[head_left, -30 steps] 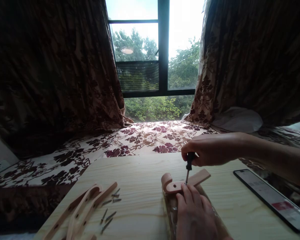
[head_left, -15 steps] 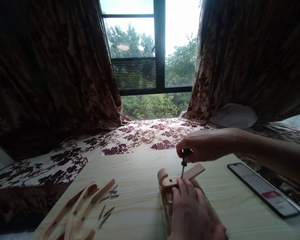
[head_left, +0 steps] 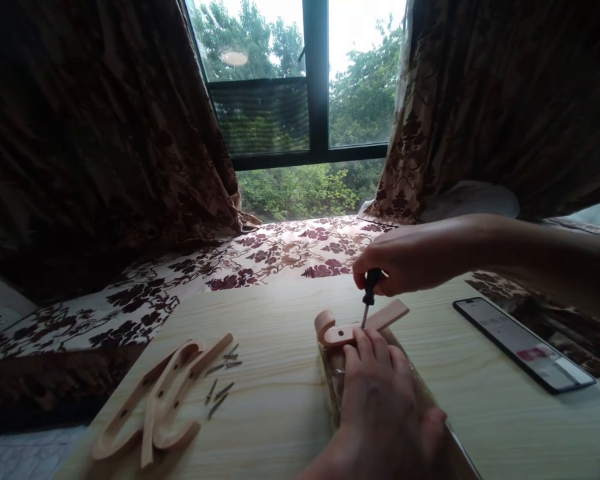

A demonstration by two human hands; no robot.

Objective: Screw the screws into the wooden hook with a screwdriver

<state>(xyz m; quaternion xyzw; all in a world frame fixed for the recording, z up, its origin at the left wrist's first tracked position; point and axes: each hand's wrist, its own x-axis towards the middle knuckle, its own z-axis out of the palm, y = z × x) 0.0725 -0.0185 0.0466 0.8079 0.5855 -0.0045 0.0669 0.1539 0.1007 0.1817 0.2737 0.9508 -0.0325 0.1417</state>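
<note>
My right hand (head_left: pixel 405 263) is closed around the black handle of a screwdriver (head_left: pixel 371 290). The screwdriver stands slightly tilted, its tip down at a hole of a curved wooden hook (head_left: pixel 349 333); any screw under it is too small to make out. That hook lies across the end of a block wrapped in clear film (head_left: pixel 336 380). With its fingertips, my left hand (head_left: pixel 380 393) presses the hook down, and the palm covers much of the block. One more hole shows in the hook, left of the tip.
Several loose wooden hooks (head_left: pixel 155 393) lie at the left of the pale wooden board (head_left: pixel 270 400), beside several screws (head_left: pixel 223 390). A phone (head_left: pixel 523 343) with its screen lit rests at the right. Behind are floral fabric (head_left: pixel 280 257), curtains and a window.
The view has tipped downward, so everything sits higher in the picture. Both hands keep their places on the screwdriver and the hook; the screwdriver leans a little more.
</note>
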